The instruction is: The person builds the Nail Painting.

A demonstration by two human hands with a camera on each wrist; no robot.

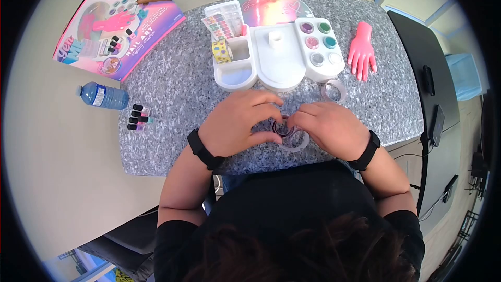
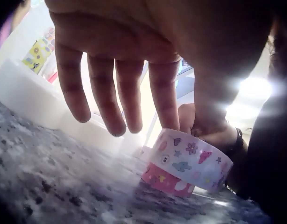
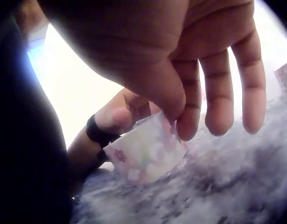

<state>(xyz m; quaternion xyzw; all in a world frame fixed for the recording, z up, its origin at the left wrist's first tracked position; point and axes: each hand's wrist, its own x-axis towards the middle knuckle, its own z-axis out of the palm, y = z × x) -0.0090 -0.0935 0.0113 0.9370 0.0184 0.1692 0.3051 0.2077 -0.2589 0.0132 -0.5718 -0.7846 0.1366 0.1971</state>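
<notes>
In front of the body, both hands work on a roll of white washi tape (image 2: 194,158) printed with flowers and hearts. It overlaps a pink tape roll (image 2: 164,182) on the speckled tabletop. My left hand (image 1: 237,122) curves round the white roll from the left, index finger and thumb at its rim, the other fingers stretched out. From the right, my right hand (image 1: 331,128) pinches the roll's edge between thumb and index finger (image 3: 187,123); its other fingers hang straight. Another tape roll (image 1: 334,91) lies beyond the right hand.
A white nail-art station (image 1: 279,70) with pots of glitter and a yellow patterned roll (image 1: 222,51) stands ahead. To its right lies a pink model hand (image 1: 362,52). Leftward are several small polish bottles (image 1: 138,118), a water bottle (image 1: 104,96) and the product box (image 1: 117,21).
</notes>
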